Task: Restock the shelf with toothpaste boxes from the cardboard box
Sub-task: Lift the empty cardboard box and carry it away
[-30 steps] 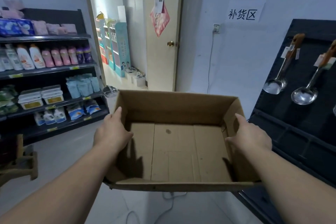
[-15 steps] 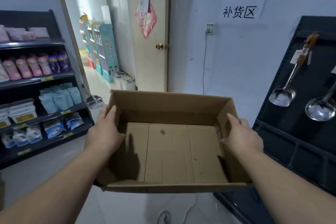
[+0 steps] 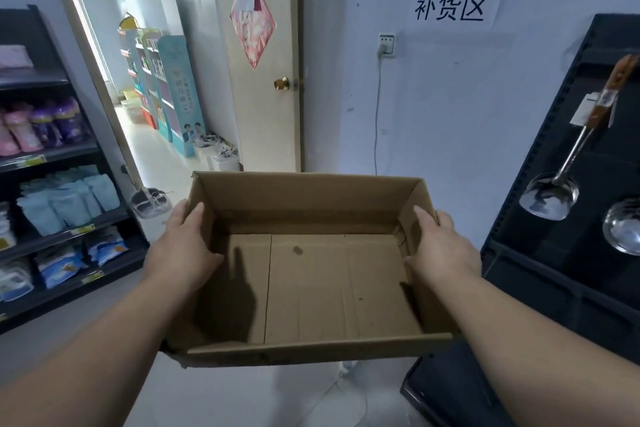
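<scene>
White wall (image 3: 467, 121) straight ahead, paper sign (image 3: 450, 7) stuck high on it with black characters, socket (image 3: 387, 44) just below-left with a cable hanging down. Cream door (image 3: 266, 87) to the left of that, brass knob (image 3: 281, 83) at mid height, red diamond hanging (image 3: 252, 28) pinned above the knob. Open doorway further left, bright corridor beyond with a teal display stand (image 3: 180, 94).

Dark shelf rack (image 3: 52, 156) along the left edge: pink and purple bottles (image 3: 41, 125) on one level, pale blue pouches (image 3: 69, 201) below, blue-and-white packs (image 3: 86, 253) lower again. Black panel rack (image 3: 571, 218) on the right, two steel ladles (image 3: 550, 199) hanging against it, the nearer one cut off by the frame edge.

Dead centre, held up above the pale floor: cardboard box (image 3: 311, 288), open at the top, bare brown bottom showing, nothing inside. No toothpaste boxes in sight.

Left hand (image 3: 183, 253) clamped on the left wall of the box, thumb (image 3: 195, 218) hooked over the rim to the inside, remaining fingers wrapped round the outside and hidden behind the cardboard. Right hand (image 3: 440, 250) mirrored on the right wall, thumb (image 3: 422, 215) inside the rim, fingertips (image 3: 445, 218) just peeking over the outer side. Box wall pinched between thumb and fingers on each side, both forearms stretched forward beneath the view
</scene>
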`<state>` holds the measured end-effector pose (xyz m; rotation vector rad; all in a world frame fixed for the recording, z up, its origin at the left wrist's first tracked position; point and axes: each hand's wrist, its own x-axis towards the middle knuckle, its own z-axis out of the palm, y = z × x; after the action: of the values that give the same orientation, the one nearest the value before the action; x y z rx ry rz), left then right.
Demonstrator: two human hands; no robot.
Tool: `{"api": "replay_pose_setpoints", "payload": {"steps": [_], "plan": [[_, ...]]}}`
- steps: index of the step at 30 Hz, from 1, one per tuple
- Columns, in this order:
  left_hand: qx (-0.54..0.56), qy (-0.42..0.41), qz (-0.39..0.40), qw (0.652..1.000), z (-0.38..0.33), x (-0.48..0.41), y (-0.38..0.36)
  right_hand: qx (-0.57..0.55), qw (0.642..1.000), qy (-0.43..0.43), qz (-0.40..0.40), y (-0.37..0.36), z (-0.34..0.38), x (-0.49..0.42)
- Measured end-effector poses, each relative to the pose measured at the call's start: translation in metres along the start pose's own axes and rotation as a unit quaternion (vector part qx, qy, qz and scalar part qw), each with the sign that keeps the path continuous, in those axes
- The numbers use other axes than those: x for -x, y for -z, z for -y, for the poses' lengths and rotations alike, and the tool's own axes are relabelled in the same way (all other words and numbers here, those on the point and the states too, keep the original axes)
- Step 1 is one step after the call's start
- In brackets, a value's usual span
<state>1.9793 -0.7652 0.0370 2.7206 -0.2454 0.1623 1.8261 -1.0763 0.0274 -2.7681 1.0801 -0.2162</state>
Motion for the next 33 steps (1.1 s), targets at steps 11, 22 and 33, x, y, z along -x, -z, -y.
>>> {"api": "replay_pose_setpoints", "payload": {"steps": [11, 22, 33], "plan": [[0.023, -0.056, 0.035, 0.998, 0.020, -0.171, -0.045, 0.017, 0.999, -0.049, -0.006, -0.029, 0.086, -0.099], [0.019, -0.114, 0.104, 0.988, 0.055, -0.385, -0.064, 0.022, 0.991, -0.133, 0.001, -0.067, 0.219, -0.215], [0.026, -0.167, 0.145, 0.975, 0.003, -0.491, -0.123, 0.012, 0.982, -0.191, 0.005, -0.102, 0.217, -0.301]]}}
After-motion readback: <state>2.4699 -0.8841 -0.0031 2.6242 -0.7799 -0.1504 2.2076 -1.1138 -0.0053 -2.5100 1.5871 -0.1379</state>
